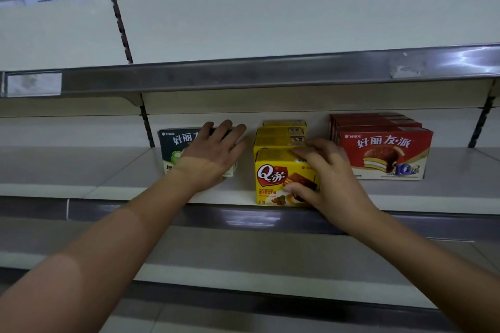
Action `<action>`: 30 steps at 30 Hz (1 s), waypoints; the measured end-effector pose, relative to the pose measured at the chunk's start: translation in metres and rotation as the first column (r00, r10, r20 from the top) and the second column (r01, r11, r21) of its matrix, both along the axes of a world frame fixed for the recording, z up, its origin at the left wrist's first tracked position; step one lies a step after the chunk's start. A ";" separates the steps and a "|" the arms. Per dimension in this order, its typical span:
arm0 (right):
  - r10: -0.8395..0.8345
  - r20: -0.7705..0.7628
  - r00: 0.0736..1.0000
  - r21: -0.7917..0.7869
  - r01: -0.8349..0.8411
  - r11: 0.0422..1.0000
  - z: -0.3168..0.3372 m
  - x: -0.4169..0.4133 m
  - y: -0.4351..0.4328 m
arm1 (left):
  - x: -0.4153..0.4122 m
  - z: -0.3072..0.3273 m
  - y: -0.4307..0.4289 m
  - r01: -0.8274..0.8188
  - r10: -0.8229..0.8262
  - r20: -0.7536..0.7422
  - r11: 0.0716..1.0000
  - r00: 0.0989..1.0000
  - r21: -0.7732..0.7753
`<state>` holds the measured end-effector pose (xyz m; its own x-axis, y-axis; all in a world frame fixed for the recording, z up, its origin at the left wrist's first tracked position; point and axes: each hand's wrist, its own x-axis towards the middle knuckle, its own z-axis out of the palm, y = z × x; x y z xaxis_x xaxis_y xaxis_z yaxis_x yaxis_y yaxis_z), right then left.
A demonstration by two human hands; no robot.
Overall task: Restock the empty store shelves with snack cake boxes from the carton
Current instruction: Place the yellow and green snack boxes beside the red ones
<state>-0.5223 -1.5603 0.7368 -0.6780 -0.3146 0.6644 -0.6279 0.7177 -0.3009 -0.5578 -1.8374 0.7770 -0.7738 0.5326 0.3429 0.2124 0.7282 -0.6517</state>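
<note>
A: Front yellow Q-ti box?
B: At the shelf's front edge, directly under the right hand, pinched top and face.
A: Left hand?
B: Spread flat on the green box beside.

Both hands on snack cake boxes on the middle shelf.
My left hand rests over the top and front of the dark green box at the left. My right hand grips the front yellow box at the shelf's near edge, fingers on top, thumb on its face. More yellow boxes line up behind it; the red boxes stand in a row to the right.
</note>
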 end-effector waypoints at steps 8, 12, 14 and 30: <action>-0.008 0.027 1.000 -0.013 0.008 1.000 -0.002 -0.001 -0.003 | -0.035 0.001 -0.002 0.006 -0.004 -0.033 0.998 0.999 0.066; 0.037 0.076 0.996 -0.059 -0.032 0.998 -0.001 0.001 -0.002 | -0.058 0.014 -0.003 0.074 -0.074 -0.003 0.992 0.997 0.102; 0.041 0.077 0.996 -0.060 -0.036 0.998 0.000 0.001 -0.002 | -0.071 0.018 -0.004 0.086 -0.094 0.076 0.991 0.993 0.102; 0.049 0.098 0.994 -0.026 -0.046 0.999 -0.004 0.002 -0.002 | -0.123 0.035 -0.006 0.069 -0.156 0.372 0.969 0.915 0.235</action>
<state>-0.5205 -1.5618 0.7327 -0.7251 -0.3329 0.6029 -0.6276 0.6797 -0.3795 -0.6805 -1.8429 0.8120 -0.8074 0.5719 0.1451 0.5039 0.7963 -0.3346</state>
